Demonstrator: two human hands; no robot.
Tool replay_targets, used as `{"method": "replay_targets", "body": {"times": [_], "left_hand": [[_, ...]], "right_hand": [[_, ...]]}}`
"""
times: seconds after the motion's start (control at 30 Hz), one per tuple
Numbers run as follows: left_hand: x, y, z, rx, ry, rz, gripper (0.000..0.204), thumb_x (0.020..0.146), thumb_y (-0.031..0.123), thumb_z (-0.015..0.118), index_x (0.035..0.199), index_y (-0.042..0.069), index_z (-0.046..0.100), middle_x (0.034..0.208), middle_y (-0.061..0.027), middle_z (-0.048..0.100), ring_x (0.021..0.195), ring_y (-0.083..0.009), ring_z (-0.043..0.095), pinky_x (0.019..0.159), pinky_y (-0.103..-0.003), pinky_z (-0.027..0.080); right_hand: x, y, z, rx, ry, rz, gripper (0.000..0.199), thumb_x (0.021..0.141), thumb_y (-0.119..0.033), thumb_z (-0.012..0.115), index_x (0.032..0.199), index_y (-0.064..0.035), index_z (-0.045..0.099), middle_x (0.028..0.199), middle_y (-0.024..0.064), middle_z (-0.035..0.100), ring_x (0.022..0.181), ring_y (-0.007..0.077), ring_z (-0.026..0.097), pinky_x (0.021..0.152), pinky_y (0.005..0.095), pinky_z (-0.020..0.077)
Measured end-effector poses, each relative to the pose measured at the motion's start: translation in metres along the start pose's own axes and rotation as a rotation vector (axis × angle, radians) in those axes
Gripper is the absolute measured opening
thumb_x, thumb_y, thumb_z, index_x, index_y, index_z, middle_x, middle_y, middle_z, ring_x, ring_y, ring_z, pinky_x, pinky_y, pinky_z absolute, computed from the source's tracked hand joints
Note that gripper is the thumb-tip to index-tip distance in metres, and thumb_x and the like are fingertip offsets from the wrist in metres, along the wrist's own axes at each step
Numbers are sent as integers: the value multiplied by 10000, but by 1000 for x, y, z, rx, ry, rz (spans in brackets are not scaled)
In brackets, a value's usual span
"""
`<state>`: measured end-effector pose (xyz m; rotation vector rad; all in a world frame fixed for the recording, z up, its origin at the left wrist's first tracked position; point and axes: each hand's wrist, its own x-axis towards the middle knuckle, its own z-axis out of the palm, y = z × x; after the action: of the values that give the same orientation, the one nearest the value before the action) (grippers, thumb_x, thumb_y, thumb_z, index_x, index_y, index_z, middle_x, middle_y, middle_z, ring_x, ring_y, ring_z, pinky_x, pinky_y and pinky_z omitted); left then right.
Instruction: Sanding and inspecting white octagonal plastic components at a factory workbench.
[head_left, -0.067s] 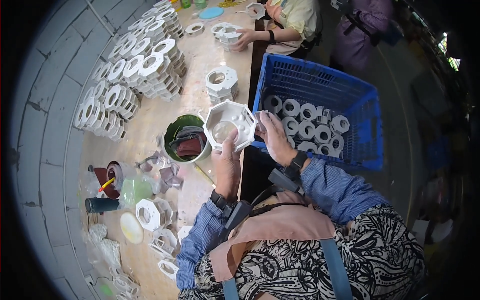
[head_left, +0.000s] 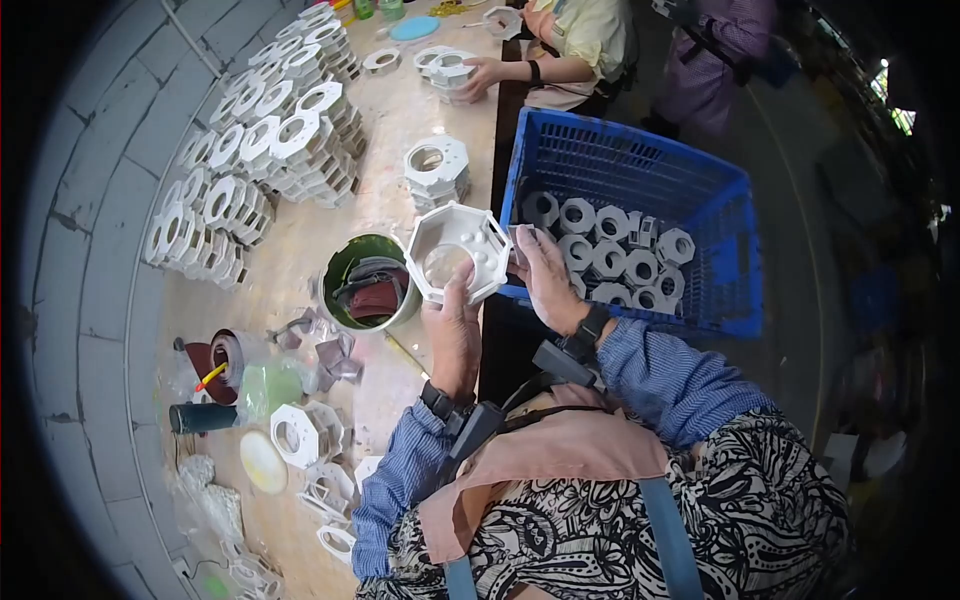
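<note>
white octagonal frame (head_left: 468,235) is pinched by left hand (head_left: 454,335), grey pad (head_left: 516,246) by right hand (head_left: 551,285).

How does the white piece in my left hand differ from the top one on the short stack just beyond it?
The held piece is gripped in the left hand, clear of the table, while the top piece rests on others in the stack. The held piece shows its hollow, walled side with rounded bumps; the top piece shows a flatter face with small holes. Both are white, roughly octagonal, with a large round opening.
</note>
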<state>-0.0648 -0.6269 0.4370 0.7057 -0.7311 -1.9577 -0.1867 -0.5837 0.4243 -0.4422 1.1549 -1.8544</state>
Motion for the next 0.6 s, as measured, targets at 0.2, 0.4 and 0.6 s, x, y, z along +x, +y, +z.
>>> {"method": "replay_targets", "body": {"times": [0.2, 0.4, 0.6], "left_hand": [[-6, -5, 7, 584, -3, 101, 268, 879, 162, 604, 1055, -41, 598, 936, -30, 618, 759, -83, 567, 620, -205, 428], [-1, -8, 15, 261, 4, 9, 335, 906, 124, 538, 1151, -103, 519, 1117, -119, 564, 959, -167, 589, 836, -277, 485], [19, -16, -6, 477, -32, 209, 318, 899, 106, 555, 1136, -99, 503, 1146, -136, 550, 981, -186, 589, 848, -299, 496]], "right_hand": [[10, 22, -15, -301, 168, -182, 246, 942, -255, 479, 922, -22, 553, 815, 62, 567, 772, 138, 530, 727, 299, 443], [40, 37, -21, -755, 239, -330, 207, 893, -217, 533, 969, -25, 546, 897, 179, 586, 841, 317, 589, 719, 393, 465], [43, 53, -13, -1077, 181, -466, 342, 821, -49, 491, 1162, -69, 519, 1162, 230, 443, 963, 405, 536, 768, 432, 467]]}}
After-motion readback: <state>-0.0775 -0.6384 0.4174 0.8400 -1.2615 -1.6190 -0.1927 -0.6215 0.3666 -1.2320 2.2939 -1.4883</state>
